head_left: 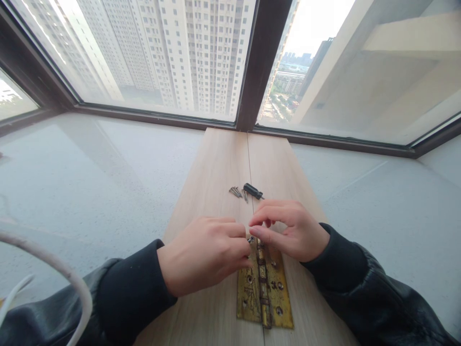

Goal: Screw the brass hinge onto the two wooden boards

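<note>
A brass hinge [264, 293] lies flat across the seam of two light wooden boards [216, 182]. My left hand [205, 252] rests on the left board with curled fingers touching the hinge's upper left corner, where a small screw shows at the fingertips. My right hand [288, 228] hovers over the hinge's top end, thumb and fingers pinched close together; what they hold is too small to make out. Beyond the hands lie several loose screws [237, 192] and a short black screwdriver [252, 191].
The boards sit on a pale stone windowsill [90, 182] running to dark window frames [252, 96] with tower blocks outside. A white cable [65, 274] curves at the lower left.
</note>
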A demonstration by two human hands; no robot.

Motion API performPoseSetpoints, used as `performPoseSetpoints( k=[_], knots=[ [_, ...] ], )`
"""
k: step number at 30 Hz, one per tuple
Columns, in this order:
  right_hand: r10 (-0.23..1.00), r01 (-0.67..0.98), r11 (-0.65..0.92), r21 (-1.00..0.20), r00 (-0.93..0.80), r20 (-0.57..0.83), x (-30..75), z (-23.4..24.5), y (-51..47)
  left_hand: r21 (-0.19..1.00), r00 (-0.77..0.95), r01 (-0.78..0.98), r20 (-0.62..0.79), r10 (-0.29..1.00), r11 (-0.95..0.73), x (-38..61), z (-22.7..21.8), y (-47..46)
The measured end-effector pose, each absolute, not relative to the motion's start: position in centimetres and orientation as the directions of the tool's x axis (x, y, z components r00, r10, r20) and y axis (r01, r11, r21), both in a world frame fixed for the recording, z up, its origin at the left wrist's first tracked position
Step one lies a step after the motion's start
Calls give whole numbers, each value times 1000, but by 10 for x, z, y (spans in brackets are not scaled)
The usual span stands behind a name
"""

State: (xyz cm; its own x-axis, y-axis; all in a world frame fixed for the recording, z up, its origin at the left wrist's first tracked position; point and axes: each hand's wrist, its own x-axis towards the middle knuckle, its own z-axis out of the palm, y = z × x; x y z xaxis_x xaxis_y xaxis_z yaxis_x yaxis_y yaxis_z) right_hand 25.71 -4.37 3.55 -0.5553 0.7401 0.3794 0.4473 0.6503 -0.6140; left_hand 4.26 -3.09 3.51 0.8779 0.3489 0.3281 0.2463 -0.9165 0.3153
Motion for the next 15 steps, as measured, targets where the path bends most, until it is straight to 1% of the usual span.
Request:
performPoseSetpoints(
  k=[4, 7, 10, 15],
  knots=[
    [709, 421, 677, -603, -591, 384, 256, 41, -50, 284, 867, 268, 345, 359, -921, 43, 32, -31],
    [681, 433, 706, -561, -635, 366, 253, 42, -55, 373, 861, 243, 342, 376, -895, 41, 29, -27],
    [677, 492, 721, -488, -649, 346, 251, 40, -58, 477, 863, 211, 318, 392, -853, 39, 26, -22],
    [639, 525, 758, -387, -717, 278, 249, 44, -60, 589, 858, 177, 301, 417, -789, 36, 20, -16]
  ],
)
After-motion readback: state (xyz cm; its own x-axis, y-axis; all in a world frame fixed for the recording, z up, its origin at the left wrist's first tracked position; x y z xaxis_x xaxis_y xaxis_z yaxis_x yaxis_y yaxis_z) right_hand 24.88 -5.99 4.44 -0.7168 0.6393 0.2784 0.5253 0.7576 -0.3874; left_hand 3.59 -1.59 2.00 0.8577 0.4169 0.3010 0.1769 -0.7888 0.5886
